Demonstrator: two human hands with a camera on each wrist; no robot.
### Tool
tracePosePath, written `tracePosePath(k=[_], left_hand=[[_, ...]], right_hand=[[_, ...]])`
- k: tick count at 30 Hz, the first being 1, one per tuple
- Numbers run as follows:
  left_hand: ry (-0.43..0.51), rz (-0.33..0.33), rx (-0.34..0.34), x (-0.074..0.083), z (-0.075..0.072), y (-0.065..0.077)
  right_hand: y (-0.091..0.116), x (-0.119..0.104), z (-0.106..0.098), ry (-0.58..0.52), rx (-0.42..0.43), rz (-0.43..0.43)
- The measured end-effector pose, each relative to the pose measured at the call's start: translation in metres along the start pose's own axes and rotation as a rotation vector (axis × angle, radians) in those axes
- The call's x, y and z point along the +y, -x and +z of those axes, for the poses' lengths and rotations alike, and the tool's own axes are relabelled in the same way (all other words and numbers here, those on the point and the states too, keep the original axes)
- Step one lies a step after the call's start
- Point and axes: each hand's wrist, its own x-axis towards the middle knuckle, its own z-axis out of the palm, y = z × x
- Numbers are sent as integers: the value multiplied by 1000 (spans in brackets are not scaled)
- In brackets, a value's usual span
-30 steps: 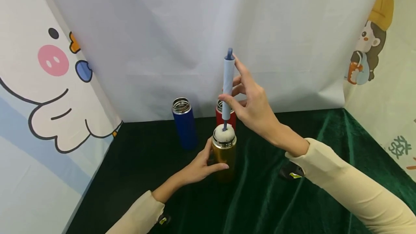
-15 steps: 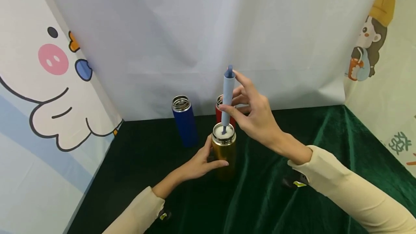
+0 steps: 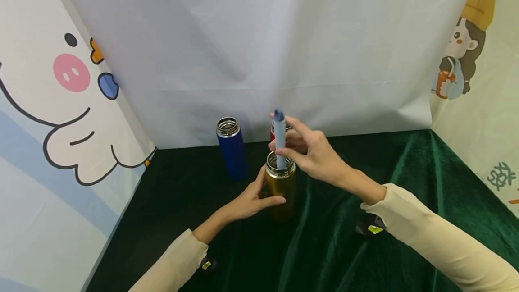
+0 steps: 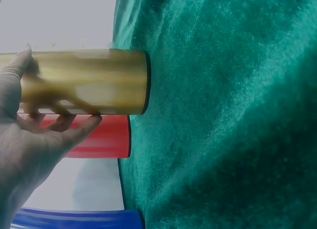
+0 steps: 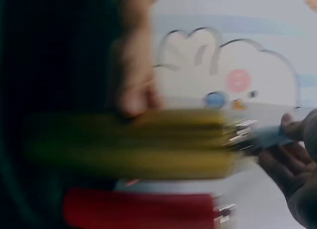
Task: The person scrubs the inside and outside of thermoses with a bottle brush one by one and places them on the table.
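A gold bottle [image 3: 281,189] stands upright and uncapped on the green cloth. My left hand [image 3: 250,201] grips its side, thumb across the front; the left wrist view shows the fingers around the gold bottle [image 4: 99,80]. Above the mouth, my right hand [image 3: 314,148] pinches the light-blue handle of a bottle brush [image 3: 279,136], whose lower end is down inside the bottle. The white sponge head is hidden in there. In the right wrist view, which is blurred, the gold bottle [image 5: 183,144] has the brush handle [image 5: 270,137] at its mouth.
An open blue bottle [image 3: 232,154] stands behind and to the left. Directly behind the gold one is a red bottle [image 5: 143,209], mostly covered by my right hand in the head view. A pale cloth backdrop [image 3: 194,57] hangs behind the green cloth [image 3: 332,238].
My right hand has moved down with the bottle brush; its white sponge head, first at the gold bottle's mouth, has gone inside out of sight. My left hand keeps its grip.
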Motion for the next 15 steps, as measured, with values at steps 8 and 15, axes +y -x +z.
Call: tracePosePath(k=[8,15], left_hand=[[40,25,-12,-1,0,-1],[40,53,-33,-4,-5,-5]], right_hand=[[25,22,18,67,-10,-35],[21,18,11,-22,-36,-3]])
